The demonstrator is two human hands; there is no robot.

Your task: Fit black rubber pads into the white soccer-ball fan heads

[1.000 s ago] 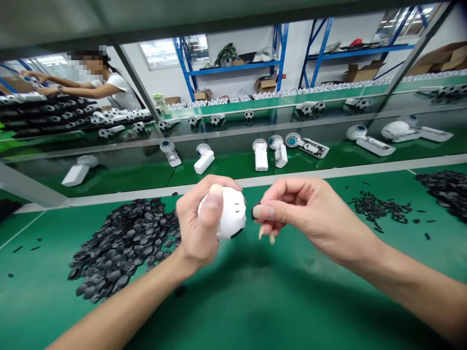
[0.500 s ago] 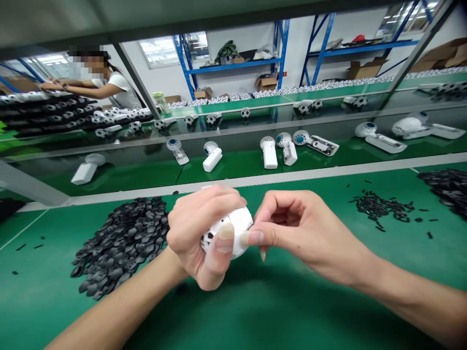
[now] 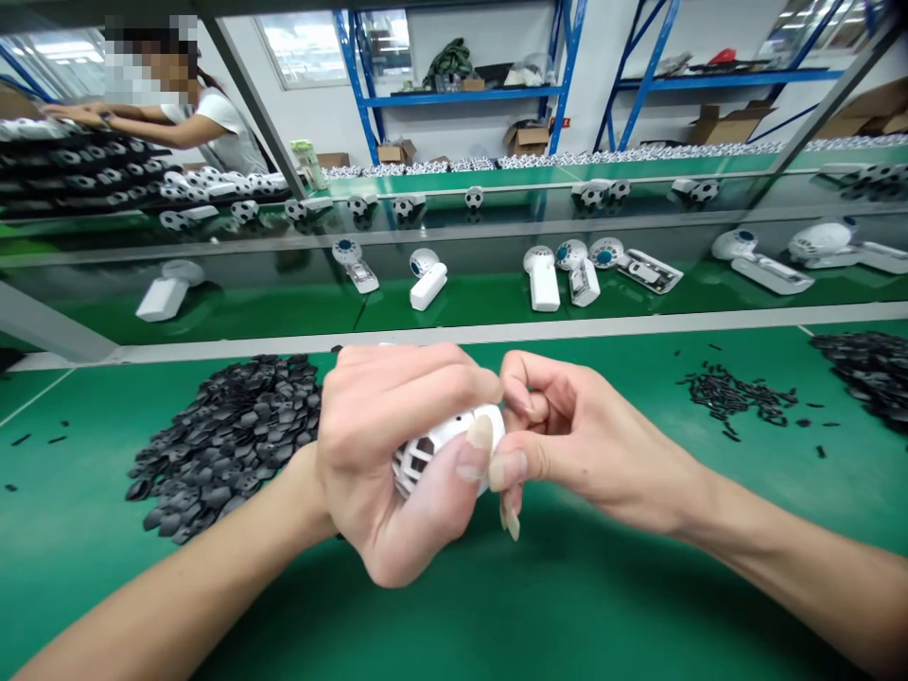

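Observation:
My left hand [image 3: 401,463] is wrapped round a white round fan head [image 3: 454,435] with dark slots, its thumb pressed along the near side. Much of the fan head is hidden by the palm and fingers. At the right edge of it, my right hand [image 3: 560,445] has thumb and fingertips pinched together against the rim. Whatever sits between those fingertips is too small or hidden to make out. Left of my hands lies a heap of black plastic pieces [image 3: 234,445]; to the right is a scatter of small black strips [image 3: 738,392].
Beyond the table's pale edge [image 3: 454,333], white handheld fans [image 3: 543,279] lie on a green conveyor [image 3: 284,303]. Another black heap [image 3: 869,374] is at the far right. A co-worker [image 3: 205,118] stands at back left by stacked trays. Blue shelving [image 3: 468,97] lines the wall.
My left hand has rolled over the fan head, its thumb shifting right and covering more of it. Both hands stay together at the rim. The view has tilted down slightly.

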